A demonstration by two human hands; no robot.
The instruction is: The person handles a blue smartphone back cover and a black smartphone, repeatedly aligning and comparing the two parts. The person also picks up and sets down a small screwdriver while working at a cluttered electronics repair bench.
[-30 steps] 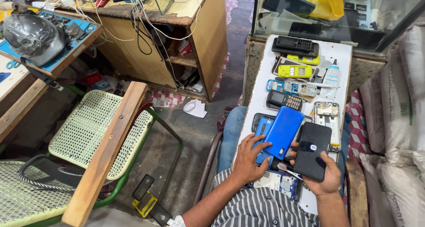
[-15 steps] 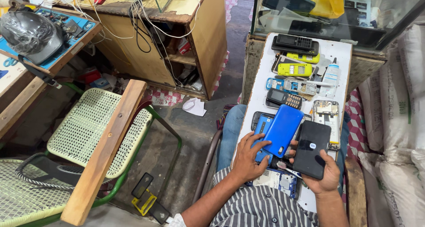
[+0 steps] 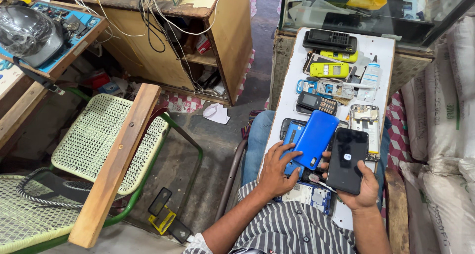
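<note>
Blue phone cover [image 3: 315,139]: lying tilted on the white board, the left hand pressing on its lower edge, the black phone just beside it on the right.
White board [image 3: 289,90]: resting across the person's lap as a desk, carrying phones and parts in rows.
Green mesh chair [image 3: 94,135]: standing to the left on the floor, a wooden plank [image 3: 116,165] leaning across it.
Wooden cabinet [image 3: 232,36]: standing behind the chair, loose white and black cables hanging over its front.
Black phone [image 3: 346,160]: being held upright in the right hand, dark back facing up, lower end sitting in the palm.
Left hand [image 3: 274,172]: fingers spreading over the blue phone cover and the blue part beneath it, pressing rather than closing round anything.
Right hand [image 3: 363,192]: gripping the black phone from below, thumb lying along its right edge.
Keypad phone [image 3: 316,103]: lying just above the blue cover.
Yellow phone shell [image 3: 329,70]: lying farther up the board.
White bottle [image 3: 370,78]: lying near the board's right edge.
Circuit board [image 3: 309,194]: lying under the left wrist, partly hidden.
</note>
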